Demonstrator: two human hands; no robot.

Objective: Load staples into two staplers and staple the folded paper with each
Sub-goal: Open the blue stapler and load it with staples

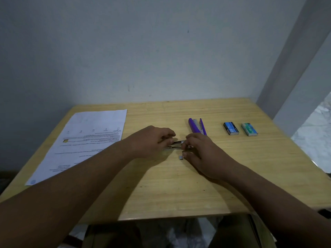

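Head view: small metal stapler (174,145), opened.

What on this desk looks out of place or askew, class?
A small loose strip of staples lies alone on the table, just below the right hand, outside either box. The printed paper sits skewed, one corner overhanging the left edge.

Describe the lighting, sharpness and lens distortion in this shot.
Head view: dim, flat light with a bluish cast; soft shadow under the left hand and right hand; small metal stapler between them slightly blurred; wide-angle lens bows the table edges; paper print unreadable.
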